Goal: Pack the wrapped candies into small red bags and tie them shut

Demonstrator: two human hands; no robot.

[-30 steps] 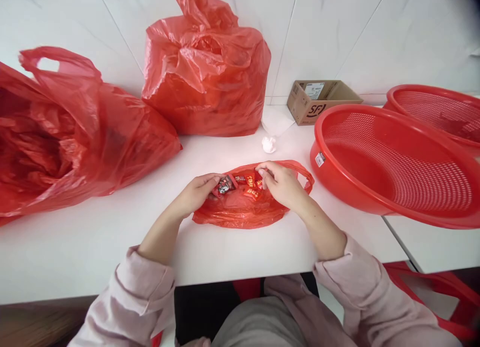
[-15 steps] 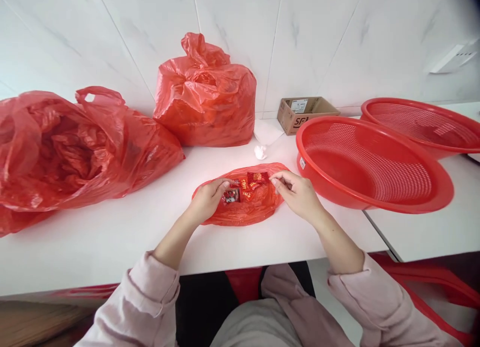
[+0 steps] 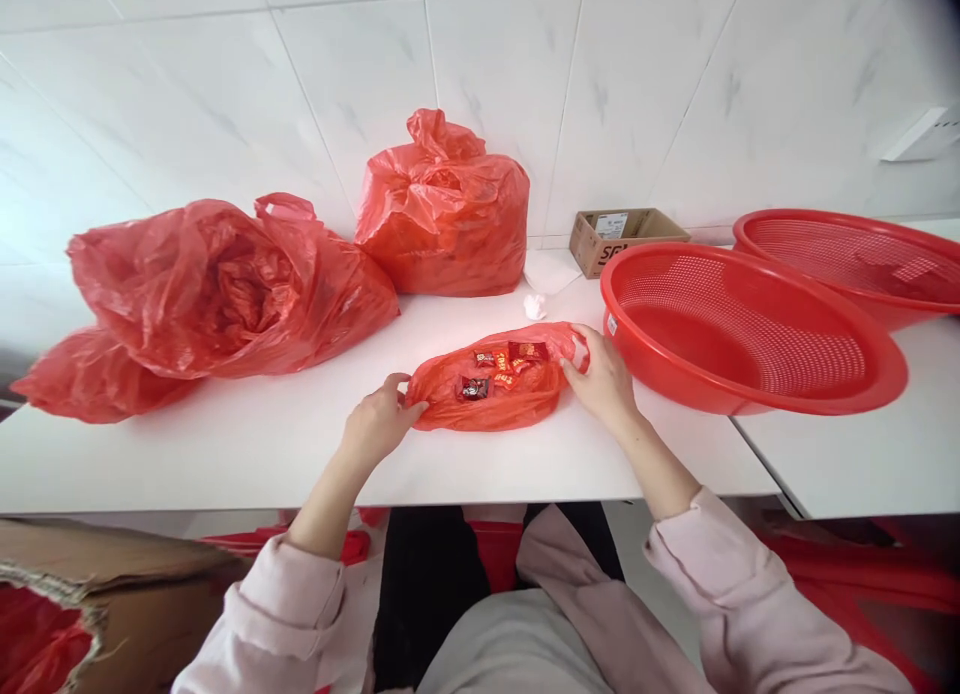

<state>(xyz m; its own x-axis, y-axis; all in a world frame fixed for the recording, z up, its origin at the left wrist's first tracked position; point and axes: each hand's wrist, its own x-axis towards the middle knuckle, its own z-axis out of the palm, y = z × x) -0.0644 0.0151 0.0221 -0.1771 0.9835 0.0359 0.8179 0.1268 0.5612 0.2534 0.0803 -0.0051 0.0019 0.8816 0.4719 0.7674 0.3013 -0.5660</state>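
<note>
A small red plastic bag [image 3: 480, 406] lies on the white table [image 3: 225, 454] in front of me, its mouth pulled wide. Inside it lie several small wrapped candies [image 3: 499, 366], red and dark. My left hand [image 3: 379, 424] pinches the bag's left end. My right hand [image 3: 600, 379] grips the bag's right end, close to the near red basket. Both hands are closed on the plastic, and pink sleeves cover my forearms.
Two large stuffed red bags [image 3: 225, 284] [image 3: 444, 214] sit at the left and back. Two red perforated baskets [image 3: 750, 324] [image 3: 855, 259] stand to the right, a small cardboard box [image 3: 622, 236] behind them. A crumpled white scrap [image 3: 535, 306] lies mid-table. A torn carton [image 3: 90, 594] is at the lower left.
My hands have slid from the middle of the bag's mouth out to its two ends, spreading it wider. The camera has tilted up and to the left.
</note>
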